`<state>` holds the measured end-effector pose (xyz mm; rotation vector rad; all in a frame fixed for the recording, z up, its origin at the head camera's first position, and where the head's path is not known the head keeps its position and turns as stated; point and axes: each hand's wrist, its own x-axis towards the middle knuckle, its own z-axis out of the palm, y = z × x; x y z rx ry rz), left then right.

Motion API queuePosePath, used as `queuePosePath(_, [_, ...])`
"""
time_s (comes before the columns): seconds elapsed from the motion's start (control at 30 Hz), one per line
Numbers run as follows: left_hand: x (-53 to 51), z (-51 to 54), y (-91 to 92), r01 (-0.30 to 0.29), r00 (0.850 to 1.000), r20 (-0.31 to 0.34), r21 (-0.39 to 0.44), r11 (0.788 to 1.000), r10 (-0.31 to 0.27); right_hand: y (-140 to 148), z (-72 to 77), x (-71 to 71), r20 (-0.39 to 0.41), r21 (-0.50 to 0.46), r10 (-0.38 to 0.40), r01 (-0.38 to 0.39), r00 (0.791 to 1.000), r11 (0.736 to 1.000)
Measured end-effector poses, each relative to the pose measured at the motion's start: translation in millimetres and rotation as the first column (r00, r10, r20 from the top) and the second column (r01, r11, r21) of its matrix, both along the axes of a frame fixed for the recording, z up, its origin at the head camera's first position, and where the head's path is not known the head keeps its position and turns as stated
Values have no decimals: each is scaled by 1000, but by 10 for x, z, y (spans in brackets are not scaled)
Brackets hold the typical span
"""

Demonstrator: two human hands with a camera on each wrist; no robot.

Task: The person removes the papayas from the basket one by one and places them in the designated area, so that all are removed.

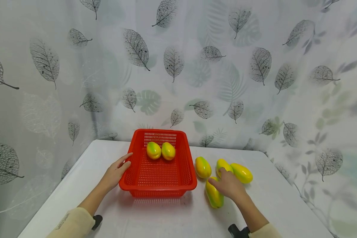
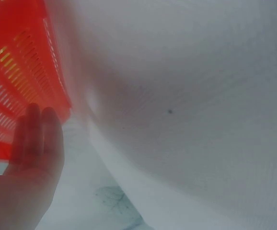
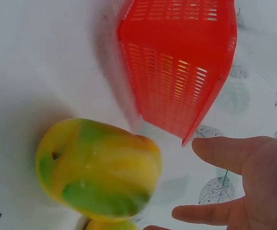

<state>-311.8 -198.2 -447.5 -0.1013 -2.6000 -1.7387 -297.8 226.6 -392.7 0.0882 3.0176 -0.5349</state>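
A red perforated plastic basket (image 1: 157, 188) stands on the table. Inside it, near the back, lie two yellow-green papaya-like fruits (image 1: 153, 150). My left hand (image 1: 114, 173) is at the basket's left side, its fingers extended along the outer wall by the rim. To the right of the basket, my right hand (image 1: 230, 185) hovers over several more such fruits. Closest to it are the front fruit (image 1: 215, 195) and the back fruit (image 1: 224, 165), partly covered by the hand. In the right wrist view, thumb and fingers are spread, with a fruit (image 3: 100, 167) apart from them.
Another fruit (image 1: 203, 167) lies close to the basket's right wall, and one more (image 1: 242, 173) lies farthest right. The white table (image 1: 148, 219) ends at a leaf-patterned curtain (image 1: 178, 66) behind and at the sides.
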Motion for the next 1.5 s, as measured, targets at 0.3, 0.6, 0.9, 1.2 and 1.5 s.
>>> queuePosePath(0.3, [4, 6, -4, 0, 1000, -1, 5, 1000, 0, -201, 228, -47, -108, 34, 43, -40, 993, 999])
queuePosePath(0.6, [0, 2, -7, -14, 1000, 8, 15, 1000, 13, -445, 323, -167, -129, -10, 72, -74, 989, 997])
queuePosePath(0.9, [0, -3, 16, -8, 1000, 12, 18, 1000, 7, -610, 324, -270, -128, -45, 87, -94, 988, 995])
queuePosePath(1.2, [12, -4, 19, -7, 1000, 4, 9, 1000, 7, -737, 360, -378, -164, -67, 120, -133, 979, 989])
queuePosePath(1.5, [-9, -27, 5, -12, 1000, 8, 24, 1000, 12, -876, 397, -504, -189, -82, 153, -171, 970, 982])
